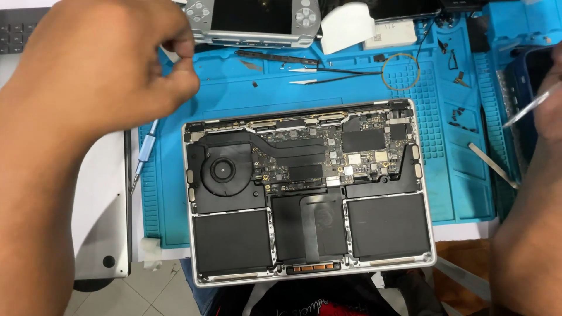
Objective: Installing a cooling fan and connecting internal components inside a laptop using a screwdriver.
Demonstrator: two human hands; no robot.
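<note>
An open silver laptop (430, 234) lies bottom-up on a blue work mat (462, 193), showing its fan (222, 171), circuit board (328, 152) and black battery cells (231, 240). My left hand (99, 70) is raised close to the camera at the upper left, above the mat's left end. Its thumb and fingertips are pinched together, and nothing shows between them. My right hand (550, 105) is at the right edge. It holds a thin silvery tool (527, 111) that points left over the mat's right side.
A light-blue-handled screwdriver (143, 155) lies left of the laptop, beside the silver bottom cover (102, 222). At the back are a handheld game console (252, 20), black tweezers (339, 73), a wire ring (401, 71) and a white part (345, 26). A metal strip (492, 165) and small parts lie at the right.
</note>
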